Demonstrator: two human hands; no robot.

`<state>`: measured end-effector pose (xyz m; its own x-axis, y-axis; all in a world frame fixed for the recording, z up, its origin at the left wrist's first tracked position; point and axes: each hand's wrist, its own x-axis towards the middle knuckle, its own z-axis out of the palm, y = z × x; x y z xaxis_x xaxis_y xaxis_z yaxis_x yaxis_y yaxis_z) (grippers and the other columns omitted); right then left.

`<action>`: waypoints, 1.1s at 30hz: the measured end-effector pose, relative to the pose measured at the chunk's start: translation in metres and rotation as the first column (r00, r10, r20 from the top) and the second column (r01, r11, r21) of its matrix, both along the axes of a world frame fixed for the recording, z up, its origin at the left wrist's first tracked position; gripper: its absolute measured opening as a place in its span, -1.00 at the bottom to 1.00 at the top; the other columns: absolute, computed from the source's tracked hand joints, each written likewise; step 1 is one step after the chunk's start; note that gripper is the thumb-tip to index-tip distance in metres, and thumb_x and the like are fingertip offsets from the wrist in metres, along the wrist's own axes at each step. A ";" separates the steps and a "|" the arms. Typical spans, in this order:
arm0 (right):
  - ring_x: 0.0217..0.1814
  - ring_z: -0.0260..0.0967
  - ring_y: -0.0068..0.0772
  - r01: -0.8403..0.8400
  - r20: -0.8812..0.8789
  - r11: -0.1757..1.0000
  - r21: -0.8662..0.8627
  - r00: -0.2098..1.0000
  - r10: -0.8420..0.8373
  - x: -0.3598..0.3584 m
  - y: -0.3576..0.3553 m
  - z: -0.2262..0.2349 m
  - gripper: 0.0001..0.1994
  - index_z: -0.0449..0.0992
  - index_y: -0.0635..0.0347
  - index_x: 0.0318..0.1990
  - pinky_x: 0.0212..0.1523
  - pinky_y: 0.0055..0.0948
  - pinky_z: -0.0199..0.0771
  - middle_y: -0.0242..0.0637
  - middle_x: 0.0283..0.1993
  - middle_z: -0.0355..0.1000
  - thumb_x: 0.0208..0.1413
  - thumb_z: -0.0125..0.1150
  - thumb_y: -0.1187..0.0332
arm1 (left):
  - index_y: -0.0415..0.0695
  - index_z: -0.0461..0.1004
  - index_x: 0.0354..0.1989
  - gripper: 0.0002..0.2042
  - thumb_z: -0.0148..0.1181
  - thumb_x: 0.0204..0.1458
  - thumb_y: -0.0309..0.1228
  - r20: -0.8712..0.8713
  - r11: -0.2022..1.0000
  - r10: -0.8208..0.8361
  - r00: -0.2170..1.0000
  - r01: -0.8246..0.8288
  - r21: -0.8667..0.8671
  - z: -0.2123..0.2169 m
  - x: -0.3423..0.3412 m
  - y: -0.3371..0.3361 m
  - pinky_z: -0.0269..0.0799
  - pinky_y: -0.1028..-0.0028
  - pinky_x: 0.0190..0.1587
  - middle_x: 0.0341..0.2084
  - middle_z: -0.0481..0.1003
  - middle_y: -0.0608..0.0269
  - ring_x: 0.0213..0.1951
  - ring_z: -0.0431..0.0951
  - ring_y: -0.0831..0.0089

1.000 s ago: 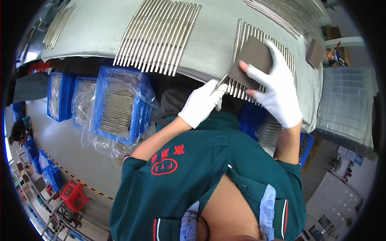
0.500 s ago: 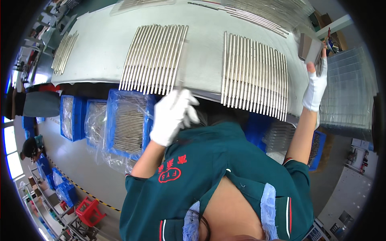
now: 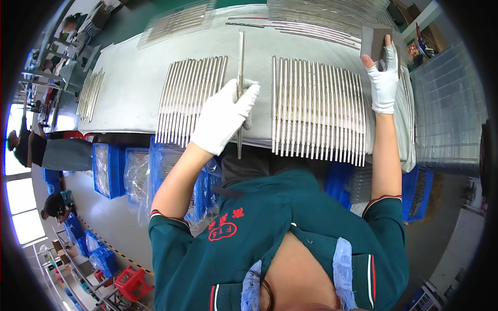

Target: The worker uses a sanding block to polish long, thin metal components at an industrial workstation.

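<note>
Head camera looked down over the person's green work shirt (image 3: pixel 290 228) to a long grey table (image 3: pixel 129 88) covered with metal rods. The left hand (image 3: pixel 225 116), in a white glove, was closed around one long thin rod (image 3: pixel 240 93). It held the rod near its lower end, so the rod stood away from the body and crossed the open strip between two groups of rods. On the left of it lay the left row of rods (image 3: pixel 189 98), and on the right the wider right row of rods (image 3: pixel 319 111), all side by side and nearly touching each other.

The right hand (image 3: pixel 384 78), also gloved, was far at the right end of the table, and its fingers were closed on a flat grey block (image 3: pixel 374 42) at the far edge of the right row.

To my judgement, the step in hand was to take out one rod and look at it while the block waited at the side. The next move would ask for a steady grip, and for laying the rod down straight, parallel to its neighbours, without pushing them out of line.

The held rod looked straight, smooth and shiny, of silver colour, and the same thickness as the others. Whether it had any mark or fault, I could not tell. Below the table edge stood blue crates (image 3: pixel 111 168) lined with clear plastic bags.
</note>
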<state>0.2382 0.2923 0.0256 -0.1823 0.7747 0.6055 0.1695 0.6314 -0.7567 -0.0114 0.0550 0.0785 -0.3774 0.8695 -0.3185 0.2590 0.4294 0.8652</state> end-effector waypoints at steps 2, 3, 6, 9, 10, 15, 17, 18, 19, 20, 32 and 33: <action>0.32 0.23 -0.23 -0.004 -0.017 1.000 -0.005 1.000 0.004 0.000 0.000 -0.001 -0.18 0.27 -0.01 0.37 0.31 -0.33 0.20 -0.16 0.28 0.26 -0.07 0.52 0.11 | -0.22 0.36 0.14 -0.54 0.09 0.20 -0.14 -0.219 0.997 -0.081 0.972 0.080 -0.013 -0.022 -0.007 0.009 0.51 0.31 -0.25 -0.38 0.58 -0.04 -0.37 0.61 0.15; 0.32 0.23 -0.24 -0.015 -0.028 1.000 -0.012 0.999 0.014 0.000 0.000 -0.002 -0.18 0.26 0.00 0.38 0.31 -0.34 0.20 -0.16 0.28 0.26 -0.07 0.52 0.12 | -0.21 0.28 0.23 -0.48 0.05 0.19 -0.12 -0.419 0.988 -0.153 0.895 0.150 -0.042 -0.026 -0.008 0.014 0.51 0.21 -0.22 -0.36 0.58 -0.10 -0.35 0.61 0.02; 0.33 0.22 -0.24 -0.049 -0.013 0.999 -0.013 0.999 0.049 -0.001 -0.001 -0.003 -0.16 0.26 -0.02 0.38 0.32 -0.33 0.20 -0.15 0.30 0.25 -0.10 0.54 0.11 | -0.25 0.15 0.33 -0.36 0.03 0.19 -0.08 -0.603 0.956 -0.290 0.743 0.201 -0.213 -0.027 0.000 0.024 0.49 0.23 -0.23 -0.43 0.56 -0.18 -0.38 0.61 0.06; 0.34 0.21 -0.22 -0.038 0.032 0.998 0.050 0.999 0.036 -0.005 -0.007 -0.006 -0.14 0.26 -0.03 0.37 0.33 -0.32 0.19 -0.13 0.31 0.24 -0.13 0.55 0.09 | -0.25 0.18 0.31 -0.43 -0.11 0.25 -0.10 -0.672 0.908 -0.417 0.612 0.245 -0.340 -0.023 0.011 0.032 0.49 0.12 -0.22 -0.39 0.56 -0.25 -0.32 0.60 -0.06; 0.35 0.21 -0.17 -0.034 0.073 0.998 0.054 0.997 0.030 -0.007 -0.011 -0.003 -0.13 0.26 -0.05 0.37 0.34 -0.30 0.20 -0.09 0.34 0.21 -0.15 0.56 0.07 | -0.25 0.21 0.30 -0.44 -0.12 0.26 -0.10 -0.667 0.907 -0.414 0.620 0.223 -0.356 -0.023 0.015 0.033 0.50 0.12 -0.24 -0.42 0.57 -0.23 -0.35 0.60 -0.05; 0.35 0.22 -0.09 -0.046 0.163 0.996 0.081 0.986 0.032 -0.013 -0.015 -0.004 -0.11 0.26 -0.11 0.37 0.33 -0.24 0.24 -0.04 0.38 0.16 -0.18 0.54 -0.01 | -0.24 0.28 0.25 -0.49 -0.15 0.29 -0.10 -0.756 0.937 -0.337 0.562 0.278 -0.211 -0.034 0.027 0.034 0.50 0.12 -0.29 -0.46 0.58 -0.11 -0.40 0.60 -0.02; 0.36 0.22 -0.09 -0.031 0.203 0.998 0.047 0.979 0.021 -0.016 -0.018 -0.005 -0.09 0.25 -0.13 0.38 0.33 -0.24 0.24 -0.03 0.38 0.16 -0.19 0.55 -0.02 | -0.20 0.31 0.24 -0.51 -0.08 0.28 -0.12 -0.766 0.936 -0.320 0.558 0.313 -0.163 -0.030 0.012 0.025 0.50 0.14 -0.25 -0.40 0.58 -0.07 -0.35 0.60 0.00; 0.36 0.21 -0.10 -0.014 0.231 0.997 0.071 0.973 -0.003 -0.015 -0.017 -0.006 -0.09 0.24 -0.14 0.38 0.34 -0.24 0.24 -0.03 0.38 0.16 -0.18 0.54 -0.01 | -0.21 0.33 0.21 -0.53 -0.09 0.29 -0.13 -0.778 0.956 -0.247 0.577 0.279 -0.096 -0.021 0.003 0.018 0.50 0.15 -0.22 -0.37 0.58 -0.07 -0.32 0.60 0.02; 0.36 0.21 -0.10 -0.007 0.230 0.997 0.071 0.973 -0.010 -0.014 -0.017 -0.007 -0.09 0.24 -0.14 0.38 0.34 -0.24 0.24 -0.03 0.38 0.16 -0.18 0.54 -0.01 | -0.22 0.36 0.18 -0.55 -0.10 0.29 -0.14 -0.786 0.970 -0.171 0.595 0.242 -0.028 -0.014 -0.010 0.011 0.51 0.15 -0.20 -0.34 0.58 -0.07 -0.29 0.60 0.04; 0.37 0.21 -0.11 -0.019 0.223 0.998 0.066 0.975 0.003 -0.011 -0.018 -0.008 -0.09 0.24 -0.13 0.38 0.34 -0.25 0.24 -0.03 0.38 0.16 -0.18 0.54 -0.02 | -0.20 0.38 0.17 -0.54 -0.09 0.29 -0.11 -0.771 0.983 -0.105 0.628 0.184 0.016 -0.014 -0.028 0.008 0.49 0.16 -0.14 -0.29 0.57 -0.07 -0.24 0.59 0.03; 0.36 0.22 -0.15 -0.031 0.142 0.999 0.027 0.989 0.027 -0.014 -0.010 -0.016 -0.08 0.23 -0.03 0.38 0.34 -0.26 0.21 -0.10 0.34 0.23 -0.16 0.52 -0.04 | -0.07 0.51 0.10 -0.50 0.04 0.19 0.05 -0.882 0.975 0.154 0.446 -0.211 0.063 -0.055 -0.136 -0.031 0.38 0.21 0.13 0.06 0.48 0.02 0.09 0.47 0.06; 0.36 0.21 -0.16 -0.035 0.128 0.999 -0.011 0.991 0.036 -0.015 -0.010 -0.016 -0.09 0.23 -0.03 0.38 0.34 -0.26 0.21 -0.10 0.35 0.23 -0.16 0.52 -0.04 | -0.07 0.51 0.10 -0.50 0.04 0.19 0.04 -0.881 0.973 0.156 0.447 -0.221 0.060 -0.055 -0.133 -0.029 0.38 0.21 0.13 0.05 0.49 0.02 0.09 0.47 0.06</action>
<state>0.2232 0.2824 0.0093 -0.2856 0.7713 0.5688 0.2427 0.6324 -0.7356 -0.1441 0.0261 0.0237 -0.6370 0.7341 0.2351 0.7708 0.6038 0.2032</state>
